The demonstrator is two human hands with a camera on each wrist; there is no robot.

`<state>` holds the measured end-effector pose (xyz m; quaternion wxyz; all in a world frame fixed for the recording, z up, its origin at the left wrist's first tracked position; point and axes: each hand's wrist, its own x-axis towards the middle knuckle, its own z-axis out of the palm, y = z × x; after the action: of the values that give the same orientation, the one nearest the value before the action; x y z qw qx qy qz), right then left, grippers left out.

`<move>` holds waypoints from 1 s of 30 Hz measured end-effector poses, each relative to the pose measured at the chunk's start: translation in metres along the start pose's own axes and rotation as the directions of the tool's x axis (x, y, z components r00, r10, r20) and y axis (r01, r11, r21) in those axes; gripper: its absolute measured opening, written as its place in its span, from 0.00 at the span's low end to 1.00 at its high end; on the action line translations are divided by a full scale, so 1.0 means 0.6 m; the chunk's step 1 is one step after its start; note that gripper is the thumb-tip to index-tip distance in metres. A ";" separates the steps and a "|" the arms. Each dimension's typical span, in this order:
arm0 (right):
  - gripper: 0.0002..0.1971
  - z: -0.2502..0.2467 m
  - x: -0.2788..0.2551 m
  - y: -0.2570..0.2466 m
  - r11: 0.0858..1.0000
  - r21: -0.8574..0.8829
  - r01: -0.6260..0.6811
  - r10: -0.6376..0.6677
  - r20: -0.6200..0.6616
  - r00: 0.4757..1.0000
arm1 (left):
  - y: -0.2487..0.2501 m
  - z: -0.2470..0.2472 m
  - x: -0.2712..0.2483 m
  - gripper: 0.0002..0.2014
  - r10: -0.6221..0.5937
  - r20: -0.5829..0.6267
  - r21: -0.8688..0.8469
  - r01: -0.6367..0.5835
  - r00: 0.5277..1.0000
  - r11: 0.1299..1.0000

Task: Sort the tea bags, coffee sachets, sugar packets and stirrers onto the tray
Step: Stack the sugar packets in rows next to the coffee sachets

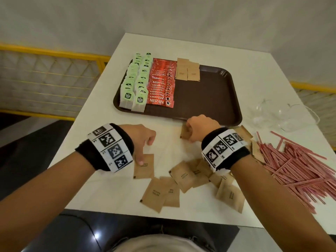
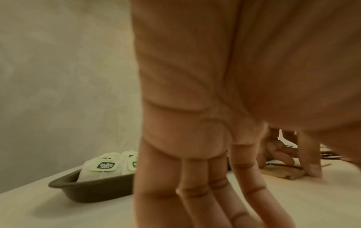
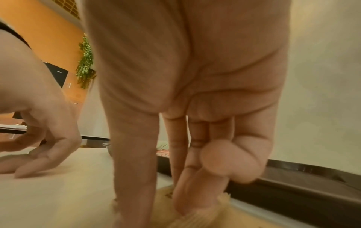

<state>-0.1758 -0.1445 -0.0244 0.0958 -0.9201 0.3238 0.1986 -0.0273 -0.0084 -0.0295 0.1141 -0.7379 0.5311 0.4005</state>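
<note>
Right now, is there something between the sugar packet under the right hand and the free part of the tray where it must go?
Nothing visible blocks it. The right hand pinches a sugar packet just beside the near rim of the tray. Only that low rim lies between; the tray floor beyond it is bare.

A white table (image 1: 101, 99) stands with its far end against a pale grey plastered wall (image 1: 163, 19). On both sides of it, low along the wall, runs a yellow-framed railing (image 1: 54, 70) with a grid of thin bars in front of whitish panels. The floor (image 1: 27, 151) beside the table is dark and glossy and catches a small glint of light. Off to the left, in the right wrist view, an orange wall (image 3: 43, 30) carries a hanging green plant (image 3: 85, 61) and a dark panel (image 3: 56, 74).
</note>
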 end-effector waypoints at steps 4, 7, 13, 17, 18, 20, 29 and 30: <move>0.20 0.000 0.001 -0.007 0.991 0.097 0.094 -0.100 0.060 0.993 | 0.006 -0.011 0.010 0.21 0.012 -0.044 0.002 -0.012 0.999 1.000; 0.25 0.001 0.005 -0.012 0.975 0.142 0.170 -0.178 0.041 0.983 | 0.003 -0.019 0.019 0.18 0.019 -0.126 -0.023 -0.022 0.992 0.999; 0.37 0.006 0.024 -0.010 0.989 0.066 0.136 -0.142 0.098 0.985 | -0.009 -0.012 0.037 0.29 0.027 -0.135 -0.089 -0.039 0.991 0.995; 0.32 0.004 0.031 -0.016 0.983 0.096 0.158 -0.166 0.087 0.982 | -0.012 -0.018 0.050 0.27 0.012 -0.136 -0.104 -0.026 0.991 0.994; 0.29 0.003 0.031 -0.015 0.976 0.139 0.167 -0.178 0.065 0.982 | -0.012 -0.023 0.051 0.25 0.017 -0.125 -0.092 -0.029 0.992 0.995; 0.19 -0.005 0.032 -0.008 0.943 0.274 0.190 -0.195 -0.009 0.981 | -0.012 -0.038 0.049 0.18 0.047 -0.129 -0.063 -0.056 0.991 0.996; 0.04 -0.098 0.068 0.060 0.654 0.737 0.171 -0.115 -0.126 0.985 | -0.017 -0.191 0.022 0.09 0.155 -0.273 -0.579 -0.291 0.949 0.761; 0.04 -0.109 0.077 0.067 0.633 0.758 0.159 -0.082 -0.138 0.987 | -0.014 -0.212 0.033 0.10 0.139 -0.300 -0.577 -0.296 0.944 0.762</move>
<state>-0.1485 -0.2216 0.0129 0.4745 -0.8203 0.3192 -0.0059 0.0421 -0.0942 0.0376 -0.2443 -0.7102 0.4641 0.4697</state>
